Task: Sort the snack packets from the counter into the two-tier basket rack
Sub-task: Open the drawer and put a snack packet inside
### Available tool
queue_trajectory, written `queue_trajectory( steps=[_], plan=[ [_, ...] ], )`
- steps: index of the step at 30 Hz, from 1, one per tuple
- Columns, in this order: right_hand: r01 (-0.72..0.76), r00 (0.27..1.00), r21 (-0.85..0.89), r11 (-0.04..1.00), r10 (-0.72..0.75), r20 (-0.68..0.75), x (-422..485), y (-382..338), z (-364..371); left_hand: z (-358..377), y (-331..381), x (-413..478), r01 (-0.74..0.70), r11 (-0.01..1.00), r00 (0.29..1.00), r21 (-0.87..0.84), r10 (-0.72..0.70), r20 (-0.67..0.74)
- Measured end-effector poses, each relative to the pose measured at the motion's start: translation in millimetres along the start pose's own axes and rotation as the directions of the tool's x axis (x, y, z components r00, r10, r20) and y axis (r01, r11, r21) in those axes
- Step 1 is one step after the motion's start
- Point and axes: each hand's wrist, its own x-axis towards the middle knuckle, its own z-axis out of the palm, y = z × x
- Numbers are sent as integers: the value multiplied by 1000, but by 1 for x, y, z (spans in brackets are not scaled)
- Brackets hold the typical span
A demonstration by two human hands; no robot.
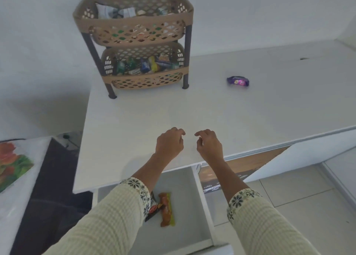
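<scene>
Over counter (134, 120), left hand (168, 144) & right hand (209, 145) loosely curled, nothing held.

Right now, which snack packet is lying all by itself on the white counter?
The shiny purple plastic packet, right of the tan two-tier basket rack. The other packets sit inside the rack's baskets or in the open white drawer below.

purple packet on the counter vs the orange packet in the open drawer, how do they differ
Place: the purple packet lies on the counter; the orange packet lies in the open drawer below it.
Pose: the purple packet lies crosswise in the view; the orange packet lies lengthwise.
Company: the purple packet lies alone; the orange packet lies beside a dark packet.
Shared: both are outside the basket rack.
</scene>
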Motion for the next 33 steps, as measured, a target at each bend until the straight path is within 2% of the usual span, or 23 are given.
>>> queue_trajectory(
  steps=[6, 11, 17, 21, 23, 28, 33],
  plan=[
    [-142, 989, -61, 988, 144, 18, 93, 74, -8, 33, 50, 113, -33, 999, 993, -3, 33, 115],
    [-198, 980, -144, 970, 201, 3, 181, 130, -17, 66, 85, 204, -58, 998, 981, -18, 60, 186],
    [-201, 980, -266, 943, 196, -46, 262, 178, -30, 103, 111, 285, -99, 995, 979, 22, 94, 182],
    [-163, 987, -338, 927, 156, -49, 302, 199, -41, 126, 105, 287, -177, 972, 978, 154, 156, 139],
    [-177, 983, -356, 917, 184, -15, 319, 206, -46, 138, 94, 272, -214, 955, 974, 206, 193, 116],
    [-209, 962, -335, 919, 255, 99, 332, 216, -50, 146, 87, 262, -187, 960, 980, 210, 170, 99],
    [-216, 975, -374, 902, 222, -27, 300, 199, -36, 145, 87, 255, -162, 962, 985, 220, 143, 101]
  ],
)
